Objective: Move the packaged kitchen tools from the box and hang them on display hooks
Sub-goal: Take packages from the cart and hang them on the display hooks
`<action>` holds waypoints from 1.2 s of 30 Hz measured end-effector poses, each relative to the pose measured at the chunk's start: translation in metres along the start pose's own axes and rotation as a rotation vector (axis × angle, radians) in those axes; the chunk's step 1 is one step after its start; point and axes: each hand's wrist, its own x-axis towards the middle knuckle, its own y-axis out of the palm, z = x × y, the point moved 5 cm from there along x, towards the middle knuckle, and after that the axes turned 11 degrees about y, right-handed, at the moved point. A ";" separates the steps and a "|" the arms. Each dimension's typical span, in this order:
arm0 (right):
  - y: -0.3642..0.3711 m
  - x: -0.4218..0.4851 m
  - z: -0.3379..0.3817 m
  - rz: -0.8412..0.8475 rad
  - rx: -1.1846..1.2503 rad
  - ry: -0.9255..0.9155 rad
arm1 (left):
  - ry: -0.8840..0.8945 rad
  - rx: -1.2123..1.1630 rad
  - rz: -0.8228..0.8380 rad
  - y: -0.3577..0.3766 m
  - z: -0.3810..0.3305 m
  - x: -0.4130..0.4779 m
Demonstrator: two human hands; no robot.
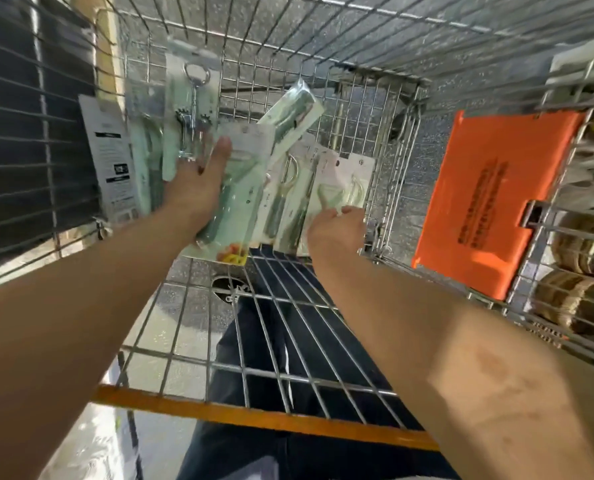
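- Basket of silver wire mesh (385, 140), part of a shop cart, seen from above; dark trousers show through the mesh below.
- The left hand (198, 192) holds a fan of mint-green carded blister packs of kitchen tools (235, 174) over the basket. The thumb lies across the front and the fingers are hidden behind the cards.
- In that fan are a clear-fronted pack with a steel winged corkscrew (189, 105) and, farthest left, a grey card with dark printed labels (110, 161), turned back-outward.
- The right hand (337, 230) curls its fingers on the lower edge of the white carded peeler packs (339, 183), which lean just beside the fan.
- An orange plastic flap (489, 199) lies against the basket's right wall. An orange bar (254, 415) crosses nearest the person.
- No display hooks are in view.
- Handling, as a judgement: the packs look light, with thin bendable cards and slick clear fronts, so stacked ones may slide apart. The metal tools likely weigh the lower ends. The best hold seems to be a pinch on the card edge near the top, leaving the hanging hole free for a hook.
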 end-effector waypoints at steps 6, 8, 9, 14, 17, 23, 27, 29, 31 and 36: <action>0.010 0.026 -0.007 0.162 -0.137 -0.043 | 0.004 -0.031 0.113 0.024 -0.001 0.002; 0.009 0.025 -0.005 0.188 -0.134 -0.048 | 0.012 -0.050 0.112 0.029 0.000 0.005; 0.010 0.025 -0.005 0.205 -0.131 -0.041 | 0.009 -0.076 0.108 0.031 -0.001 0.003; 0.007 0.013 0.005 0.206 -0.099 -0.228 | 0.018 -0.132 0.101 0.036 0.002 0.006; 0.004 -0.006 0.019 0.191 -0.052 -0.352 | 0.031 -0.155 0.068 0.031 -0.006 -0.002; -0.018 -0.049 0.050 0.403 0.170 -0.287 | 0.125 -0.180 -0.085 0.007 -0.032 -0.024; -0.030 -0.088 0.071 0.523 0.227 -0.302 | 0.161 -0.271 -0.192 -0.023 -0.052 -0.057; -0.041 -0.111 0.081 0.536 0.287 -0.313 | 0.185 -0.318 -0.244 -0.038 -0.062 -0.082; -0.058 -0.140 0.090 0.551 0.334 -0.369 | 0.225 -0.341 -0.298 -0.053 -0.069 -0.108; -0.108 -0.214 0.085 0.604 0.481 -0.552 | 0.380 -0.424 -0.431 -0.086 -0.079 -0.199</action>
